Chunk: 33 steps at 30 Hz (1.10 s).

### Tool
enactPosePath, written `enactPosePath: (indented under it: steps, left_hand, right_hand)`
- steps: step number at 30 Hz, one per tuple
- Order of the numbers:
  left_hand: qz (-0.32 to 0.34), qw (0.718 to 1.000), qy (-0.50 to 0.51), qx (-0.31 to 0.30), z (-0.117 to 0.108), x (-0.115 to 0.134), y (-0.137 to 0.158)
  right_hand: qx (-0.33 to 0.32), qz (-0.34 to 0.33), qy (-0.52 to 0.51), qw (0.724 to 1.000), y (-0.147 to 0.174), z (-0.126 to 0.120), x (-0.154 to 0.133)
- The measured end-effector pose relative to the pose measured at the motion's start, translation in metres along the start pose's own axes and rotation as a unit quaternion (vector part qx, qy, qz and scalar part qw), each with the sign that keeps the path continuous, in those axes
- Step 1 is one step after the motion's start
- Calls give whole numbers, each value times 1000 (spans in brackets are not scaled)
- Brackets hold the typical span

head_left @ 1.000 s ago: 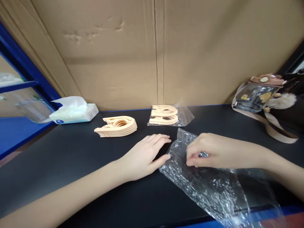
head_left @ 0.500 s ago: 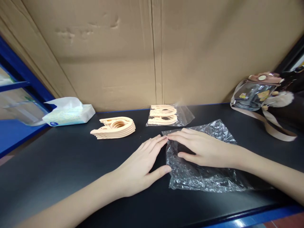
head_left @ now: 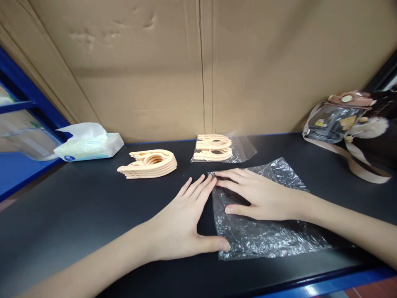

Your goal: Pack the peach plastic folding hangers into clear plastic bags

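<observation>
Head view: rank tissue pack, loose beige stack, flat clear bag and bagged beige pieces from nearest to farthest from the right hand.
1. Flat clear bag: under the right hand.
2. Bagged beige pieces: beyond the hand, leftward.
3. Loose beige stack: farther left.
4. Tissue pack: far left, rear.

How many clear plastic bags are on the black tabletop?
2. One crinkled bag lies under the right hand, with the left hand at its edge; another bag farther back holds pale peach curved pieces. Any beneath these would be hidden.
</observation>
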State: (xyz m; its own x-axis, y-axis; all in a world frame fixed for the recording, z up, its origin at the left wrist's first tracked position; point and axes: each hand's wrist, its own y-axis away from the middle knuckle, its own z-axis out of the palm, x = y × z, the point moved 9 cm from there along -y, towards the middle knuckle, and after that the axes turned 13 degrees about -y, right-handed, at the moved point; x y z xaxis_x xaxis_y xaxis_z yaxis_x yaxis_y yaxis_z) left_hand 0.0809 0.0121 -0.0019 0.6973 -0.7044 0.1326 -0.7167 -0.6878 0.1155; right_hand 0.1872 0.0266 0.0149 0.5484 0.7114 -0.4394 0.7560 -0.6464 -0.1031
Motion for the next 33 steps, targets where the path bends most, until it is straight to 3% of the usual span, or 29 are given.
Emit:
enactPosePath:
  steps: [6,14,18,24,30,33]
  left_hand:
    - [-10,999,6,-30,0,-5,4]
    - [3,1000,-7,-29,-2,-9,7]
    - [-8,998,-18,-62,-2,-15,13]
    - [-71,993,-39,-90,-14,-58,31]
    - [-90,986,-47,-129,-12,-73,40]
    - [-85,987,-40,-133,-11,-67,38]
  right_hand:
    - [-15,7,4,1000,0,6,-2]
    - [-82,-8,-78,994,2,12,-11]
    - [-92,17,-95,991,3,14,-6]
    - [-4,27,-71,997,7,-30,6]
    - [-64,184,-29,980,26,-45,47]
    - [-94,201,-42,974,26,-36,47]
